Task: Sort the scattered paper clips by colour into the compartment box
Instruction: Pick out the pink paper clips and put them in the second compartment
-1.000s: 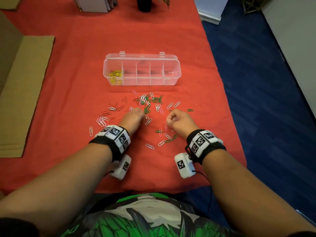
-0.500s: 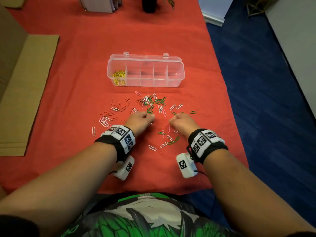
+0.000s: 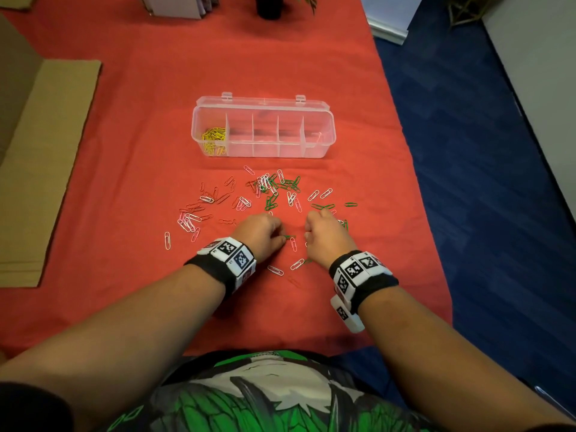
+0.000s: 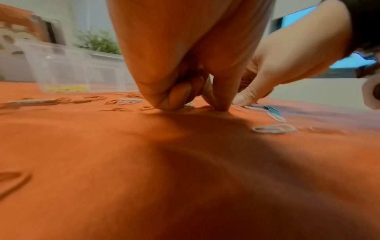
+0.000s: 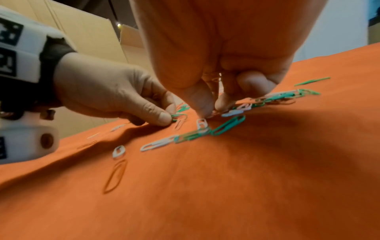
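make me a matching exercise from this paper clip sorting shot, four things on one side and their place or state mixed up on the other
Things:
1. yellow paper clips
2. left hand
3. compartment box
4. cardboard sheet

Places or states:
A. lies flat on the cloth at the table's left edge
B. pinches a green paper clip at the cloth
C. heaped in the leftmost compartment
D. stands open beyond the scattered clips, its middle compartments holding no clips

Pairs: 1-C, 2-B, 3-D, 4-A
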The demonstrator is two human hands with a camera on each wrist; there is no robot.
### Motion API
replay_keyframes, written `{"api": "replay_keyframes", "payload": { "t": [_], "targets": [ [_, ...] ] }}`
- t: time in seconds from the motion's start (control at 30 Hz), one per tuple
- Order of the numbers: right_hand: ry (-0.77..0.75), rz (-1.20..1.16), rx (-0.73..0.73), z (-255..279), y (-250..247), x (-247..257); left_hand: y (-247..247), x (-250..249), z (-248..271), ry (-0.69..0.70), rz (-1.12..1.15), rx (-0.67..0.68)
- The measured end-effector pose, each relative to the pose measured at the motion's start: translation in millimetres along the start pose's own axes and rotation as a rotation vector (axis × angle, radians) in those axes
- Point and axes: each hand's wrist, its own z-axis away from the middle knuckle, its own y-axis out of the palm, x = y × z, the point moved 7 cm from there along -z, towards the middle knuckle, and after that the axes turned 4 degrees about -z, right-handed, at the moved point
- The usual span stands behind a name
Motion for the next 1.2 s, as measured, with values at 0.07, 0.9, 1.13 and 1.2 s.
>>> {"api": "replay_keyframes", "payload": {
  "t": [0.07, 0.9, 1.13, 1.2],
  "targets": [
    [0.028, 0.04, 0.002, -3, -6, -1, -5, 12, -1, -0.098, 0.081, -0.038],
    [0.268, 0.079, 0.068, -11, -29, -20, -1, -1, -3, 0.041, 0.115, -0.009],
    [0.174, 0.252, 0.067, -12, -22, 1, -20, 27, 8, -0.378, 1.48, 0.104],
    [0.163, 0.212, 0.08, -17, -22, 2, -28, 34, 9, -0.384, 1.588, 0.082]
  ]
}}
